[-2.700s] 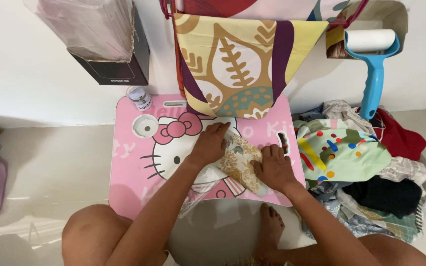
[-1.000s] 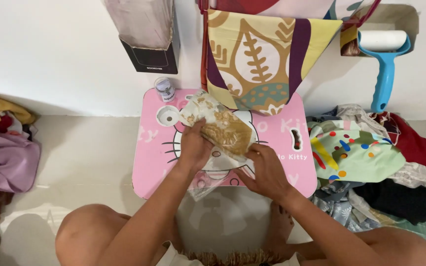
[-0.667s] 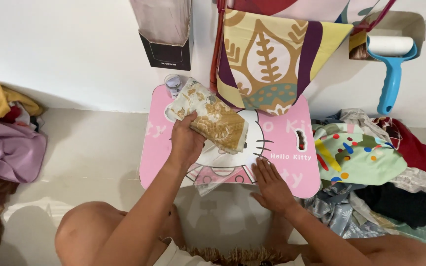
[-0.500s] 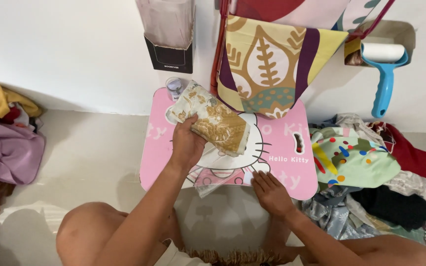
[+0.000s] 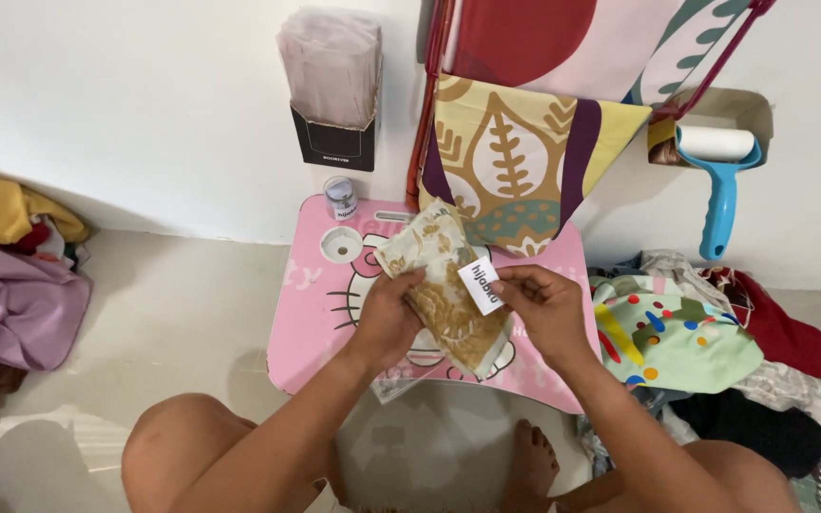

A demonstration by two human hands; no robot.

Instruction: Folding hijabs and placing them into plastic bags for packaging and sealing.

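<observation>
A folded tan patterned cloth in a clear plastic bag (image 5: 448, 290) is held above the pink cartoon lap table (image 5: 320, 313). My left hand (image 5: 387, 318) grips the bag's left side from below. My right hand (image 5: 544, 304) pinches a small white label card (image 5: 482, 285) against the bag's right side. Both forearms reach in from the bottom of the view over my bare knees.
A small clear jar (image 5: 339, 197) stands at the table's back left. A black holder of plastic bags (image 5: 333, 95) hangs on the wall. A leaf-print cloth (image 5: 525, 161) hangs behind. A blue lint roller (image 5: 719, 180) and piled clothes (image 5: 705, 351) lie right; more clothes (image 5: 11, 275) lie left.
The left hand lifted the bagged cloth off the table. The right hand came up from the table's front edge and now holds a white card against the bag.
</observation>
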